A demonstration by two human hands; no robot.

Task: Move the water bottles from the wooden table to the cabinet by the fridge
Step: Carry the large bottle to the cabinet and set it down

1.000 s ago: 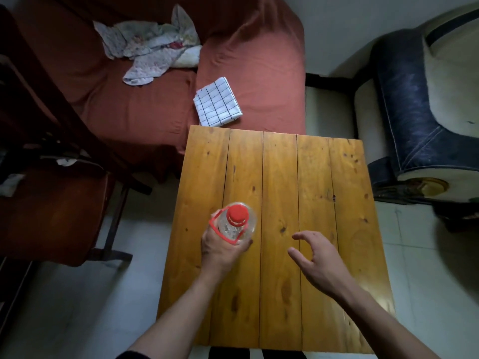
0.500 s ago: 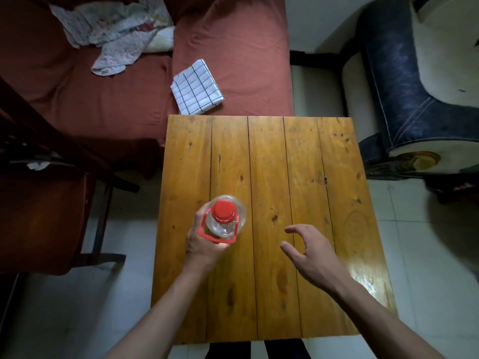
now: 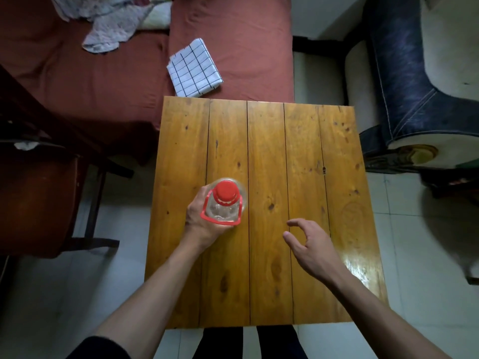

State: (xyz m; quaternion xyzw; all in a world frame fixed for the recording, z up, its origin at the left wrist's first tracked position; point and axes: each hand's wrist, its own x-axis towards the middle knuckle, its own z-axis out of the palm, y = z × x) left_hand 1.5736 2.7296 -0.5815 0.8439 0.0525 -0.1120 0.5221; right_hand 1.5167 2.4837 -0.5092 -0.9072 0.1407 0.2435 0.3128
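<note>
A clear water bottle (image 3: pixel 225 203) with a red cap and a red carry handle stands upright over the left part of the wooden table (image 3: pixel 298 156). My left hand (image 3: pixel 201 216) is wrapped around its left side, gripping it. My right hand (image 3: pixel 309 246) hovers over the table to the right of the bottle, fingers curled apart and holding nothing. I see no other bottle on the table, and no cabinet or fridge is in view.
A red sofa (image 3: pixel 233 47) lies beyond the table with a checked folded cloth (image 3: pixel 194 68) and crumpled fabric (image 3: pixel 108 27). A dark wooden chair (image 3: pixel 39 193) stands at the left, a blue-and-cream armchair (image 3: pixel 414 86) at the right. Pale floor tiles (image 3: pixel 414 255) surround the table.
The view has shifted so more of the table's near edge and my legs show. My left hand keeps its grip on the bottle; my right hand stays open beside it.
</note>
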